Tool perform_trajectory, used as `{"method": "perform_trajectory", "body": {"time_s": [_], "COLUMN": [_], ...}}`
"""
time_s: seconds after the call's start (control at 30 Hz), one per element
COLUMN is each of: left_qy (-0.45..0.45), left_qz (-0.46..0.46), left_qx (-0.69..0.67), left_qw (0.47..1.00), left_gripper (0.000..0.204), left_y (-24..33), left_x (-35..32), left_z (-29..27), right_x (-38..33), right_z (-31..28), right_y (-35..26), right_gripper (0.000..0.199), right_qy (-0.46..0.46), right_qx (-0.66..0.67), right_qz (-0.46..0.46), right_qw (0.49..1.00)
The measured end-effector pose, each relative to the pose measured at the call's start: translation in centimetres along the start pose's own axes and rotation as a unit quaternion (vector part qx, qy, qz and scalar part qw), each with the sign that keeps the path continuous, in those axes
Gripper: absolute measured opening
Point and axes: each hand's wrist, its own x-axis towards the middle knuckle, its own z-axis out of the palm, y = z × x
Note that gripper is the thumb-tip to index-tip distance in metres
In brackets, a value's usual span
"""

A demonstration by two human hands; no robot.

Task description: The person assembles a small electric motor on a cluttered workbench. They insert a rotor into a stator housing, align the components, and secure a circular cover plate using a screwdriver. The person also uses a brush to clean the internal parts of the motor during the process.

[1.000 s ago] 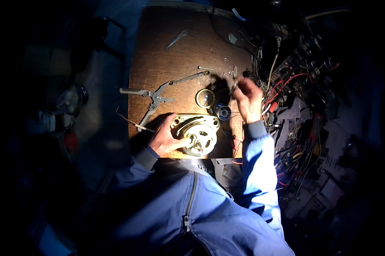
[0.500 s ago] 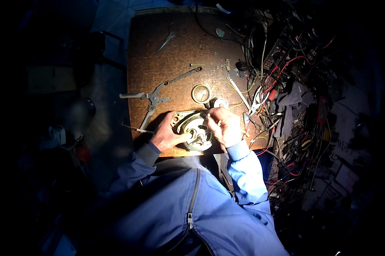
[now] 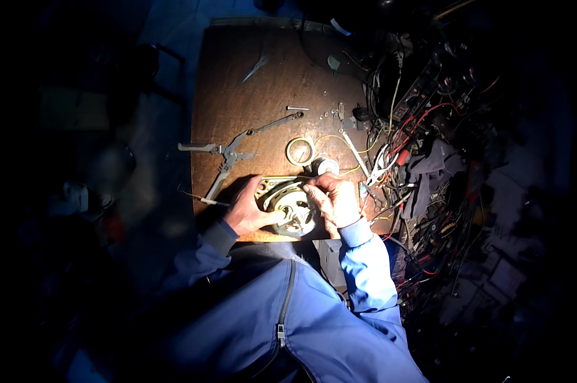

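A round metal housing (image 3: 295,216) with openings in its face and a flat bracket along its far side lies tilted near the table's front edge. My left hand (image 3: 243,209) grips its left side, thumb pressed onto the face, fingers behind. At its upper right rim my right hand (image 3: 337,199) is closed in a pinch; whatever lies between thumb and fingertips is too small to make out. Just beyond that hand sits a small spool (image 3: 326,166). A tape-like ring (image 3: 289,152) lies farther off, with a thin yellow wire (image 3: 332,136) curving past it.
On the wooden table (image 3: 237,102) are wire-stripper-like pliers (image 3: 227,153), a spanner (image 3: 275,124), a bolt (image 3: 297,108) and scissors (image 3: 256,67). Light-handled pliers (image 3: 380,167) lie at the right, beside a dense tangle of cables (image 3: 422,121) and a grey cloth (image 3: 432,166).
My right fingers have shifted slightly nearer the housing's rim, and the housing's face has turned a little. My left hand keeps its grip. The whole view has moved slightly.
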Motion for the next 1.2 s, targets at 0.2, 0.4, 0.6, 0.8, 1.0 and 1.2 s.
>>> {"method": "perform_trajectory", "body": {"time_s": [0.2, 0.4, 0.6, 0.8, 1.0, 1.2], "left_qy": [-0.002, 0.014, 0.011, 0.008, 0.021, 0.009], "left_qz": [0.027, 0.026, 0.025, 0.055, 0.046, 0.039], "left_qx": [-0.035, 0.024, 0.0, 0.017, 0.037, -0.014], "left_qw": [0.999, 0.999, 1.0, 0.998, 0.998, 0.999], "left_gripper": [0.102, 0.101, 0.104, 0.105, 0.104, 0.105], "left_y": [-1.0, -1.0, 0.1, -0.2, 1.1, -0.7], "left_x": [0.0, 0.2, 0.2, 0.3, 0.0, 0.4], "left_z": [0.1, 0.0, 0.0, 0.1, 0.0, 0.4], "right_x": [0.6, 1.1, 1.8, 1.0, 0.6, -0.1], "right_z": [-0.6, -1.5, -2.0, -1.6, -1.4, -0.5], "right_y": [0.0, -0.1, -0.2, 1.2, 0.5, 2.8], "right_gripper": [0.017, 0.016, 0.013, 0.008, 0.005, 0.013], "right_qy": [-0.052, -0.078, -0.098, -0.113, -0.088, -0.068], "right_qx": [-0.001, 0.044, 0.015, 0.132, 0.045, 0.232], "right_qz": [-0.007, 0.037, 0.033, 0.111, 0.063, 0.116], "right_qw": [0.999, 0.995, 0.995, 0.979, 0.993, 0.963]}}
